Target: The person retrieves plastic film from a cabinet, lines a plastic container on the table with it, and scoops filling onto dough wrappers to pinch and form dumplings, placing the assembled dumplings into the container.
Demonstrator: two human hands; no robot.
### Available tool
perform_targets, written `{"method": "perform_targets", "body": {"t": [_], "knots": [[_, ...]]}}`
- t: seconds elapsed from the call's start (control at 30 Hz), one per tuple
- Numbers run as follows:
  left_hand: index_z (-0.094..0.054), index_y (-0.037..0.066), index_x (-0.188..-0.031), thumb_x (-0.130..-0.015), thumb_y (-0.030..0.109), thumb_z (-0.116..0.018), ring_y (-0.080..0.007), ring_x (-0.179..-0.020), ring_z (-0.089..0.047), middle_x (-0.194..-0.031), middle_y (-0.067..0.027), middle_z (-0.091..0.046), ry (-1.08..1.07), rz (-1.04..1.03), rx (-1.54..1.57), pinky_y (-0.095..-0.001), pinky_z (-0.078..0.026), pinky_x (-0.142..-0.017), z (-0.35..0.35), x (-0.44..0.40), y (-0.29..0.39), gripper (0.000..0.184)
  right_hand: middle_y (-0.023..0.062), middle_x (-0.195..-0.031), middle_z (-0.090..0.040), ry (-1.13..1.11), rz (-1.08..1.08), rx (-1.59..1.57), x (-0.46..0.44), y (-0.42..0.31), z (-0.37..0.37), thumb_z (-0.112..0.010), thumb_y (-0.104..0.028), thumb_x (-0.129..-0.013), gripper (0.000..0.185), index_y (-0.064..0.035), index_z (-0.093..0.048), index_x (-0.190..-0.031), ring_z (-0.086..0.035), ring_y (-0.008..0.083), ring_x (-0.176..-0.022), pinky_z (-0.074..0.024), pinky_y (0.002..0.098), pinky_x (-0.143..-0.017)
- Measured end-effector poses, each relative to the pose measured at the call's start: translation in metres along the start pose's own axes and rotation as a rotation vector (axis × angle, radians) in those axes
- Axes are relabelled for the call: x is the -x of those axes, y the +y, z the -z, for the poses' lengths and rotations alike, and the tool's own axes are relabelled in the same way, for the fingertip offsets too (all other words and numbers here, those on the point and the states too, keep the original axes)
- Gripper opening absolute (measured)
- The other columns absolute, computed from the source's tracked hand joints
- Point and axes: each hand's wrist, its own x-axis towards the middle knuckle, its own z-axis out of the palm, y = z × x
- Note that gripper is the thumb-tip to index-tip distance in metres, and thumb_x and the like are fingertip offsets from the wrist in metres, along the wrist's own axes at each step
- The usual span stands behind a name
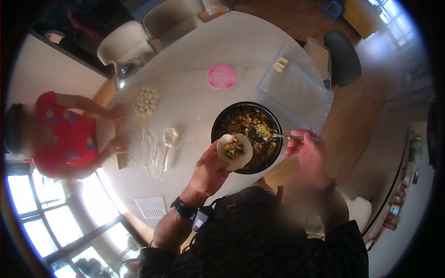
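Observation:
My left hand (209, 172) is closed on the edge of a round dumpling wrapper (244, 160), held over the near left part of a dark pan (225, 108). A small heap of chopped filling (233, 148) lies in the middle of the wrapper. In my right hand (307, 149) is the handle of a metal spoon (280, 136), whose bowl is over the pan with orange, green and yellow filling on it. More of the same chopped filling (236, 121) covers the pan's bottom.
Across the table (185, 83), a person in a red shirt (69, 134) works beside dough pieces (147, 102) and scattered flour. A flour scoop (169, 141) and a pink disc (222, 76) lie nearby. At right stands a clear tray (296, 95) with a few pale dumplings (280, 66).

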Motion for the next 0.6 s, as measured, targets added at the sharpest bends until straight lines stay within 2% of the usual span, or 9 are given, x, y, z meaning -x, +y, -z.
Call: {"method": "perform_targets", "body": {"t": [0.07,0.1,0.2,0.23,0.33,0.37,0.43,0.53,0.6], "knots": [[-0.044,0.001,-0.147,-0.08,-0.012,-0.039,-0.034,-0.138,-0.049,-0.145,-0.018,-0.052,-0.005,-0.008,0.0,-0.0479,-0.04,-0.117,0.001,0.001,0.002,0.069,0.013,-0.091,-0.072,0.126,-0.017,0.194,0.002,0.017,0.017,-0.059,-0.028,-0.105,0.036,0.0048,-0.067,-0.118,-0.071,0.0244,-0.077,-0.0607,0.038,-0.074],[-0.044,0.001,-0.147,-0.08,-0.012,-0.039,-0.0338,-0.138,-0.05,-0.145,-0.0178,-0.053,-0.016,-0.012,-0.001,-0.0476,-0.04,-0.117,0.001,0.002,0.003,0.069,0.0099,-0.089,-0.07,0.143,0.009,0.343,0.003,0.03,0.02,-0.058,-0.028,-0.106,0.037,0.005,-0.067,-0.119,-0.067,0.0176,-0.074,-0.0569,0.0317,-0.07],[-0.044,0.001,-0.148,-0.08,-0.01,-0.04,-0.033,-0.136,-0.051,-0.144,-0.017,-0.054,-0.048,-0.019,0.006,-0.0467,-0.041,-0.116,-0.001,0.001,0.004,0.069,0.0058,-0.085,-0.067,0.091,0.015,0.573,0.012,0.082,0.044,-0.057,-0.024,-0.106,0.033,0.0042,-0.067,-0.121,-0.062,0.0117,-0.07,-0.0514,0.0271,-0.066],[-0.044,0.001,-0.148,-0.08,-0.01,-0.04,-0.0327,-0.136,-0.051,-0.143,-0.0167,-0.054,-0.055,-0.02,0.01,-0.0464,-0.042,-0.115,-0.001,0.0,0.004,0.068,0.0016,-0.082,-0.062,0.069,-0.063,0.601,0.013,0.086,0.045,-0.06,-0.018,-0.104,0.03,0.0028,-0.065,-0.126,-0.056,0.008,-0.069,-0.0476,0.0254,-0.064],[-0.044,0.001,-0.148,-0.08,-0.009,-0.041,-0.0318,-0.135,-0.052,-0.142,-0.0163,-0.055,-0.064,-0.016,-0.003,-0.0457,-0.042,-0.115,-0.003,0.0,0.005,0.068,0.0013,-0.088,-0.06,0.167,-0.095,0.505,0.021,0.093,0.043,-0.067,-0.015,-0.1,0.038,0.0021,-0.06,-0.133,-0.055,0.0062,-0.073,-0.0466,0.0233,-0.065],[-0.044,0.001,-0.147,-0.08,-0.009,-0.042,-0.0316,-0.134,-0.053,-0.142,-0.0162,-0.055,-0.073,-0.009,0.006,-0.0456,-0.042,-0.115,-0.004,0.001,0.006,0.068,0.0014,-0.096,-0.058,0.236,0.038,0.566,0.026,0.1,0.056,-0.072,-0.013,-0.095,0.045,0.0019,-0.056,-0.135,-0.054,0.0067,-0.077,-0.047,0.0238,-0.066],[-0.045,0.001,-0.147,-0.078,-0.009,-0.042,-0.0313,-0.134,-0.053,-0.141,-0.0159,-0.056,-0.093,-0.001,0.026,-0.0452,-0.042,-0.115,-0.004,0.001,0.009,0.069,0.0039,-0.098,-0.057,0.36,0.305,0.704,0.044,0.095,0.087,-0.074,-0.011,-0.092,0.047,0.0012,-0.056,-0.134,-0.056,0.0098,-0.078,-0.0484,0.025,-0.068],[-0.046,0.002,-0.146,-0.081,-0.014,-0.04,-0.0312,-0.136,-0.052,-0.142,-0.0165,-0.055,-0.127,-0.035,-0.17,-0.045,-0.043,-0.115,-0.005,0.001,0.007,0.067,0.0076,-0.097,-0.059,0.193,0.635,1.184,0.054,0.054,0.062,-0.078,-0.003,-0.082,0.044,-0.0009,-0.064,-0.123,-0.063,0.0214,-0.077,-0.0527,0.0301,-0.069],[-0.046,0.002,-0.146,-0.077,-0.011,-0.043,-0.0308,-0.135,-0.053,-0.141,-0.0159,-0.056,-0.154,0.048,0.014,-0.0436,-0.042,-0.115,-0.016,-0.002,0.005,0.07,0.007,-0.096,-0.06,-0.08,0.843,1.301,0.048,0.037,0.023,-0.081,-0.002,-0.078,0.04,-0.0033,-0.068,-0.117,-0.065,0.0233,-0.077,-0.0534,0.032,-0.067]]}}
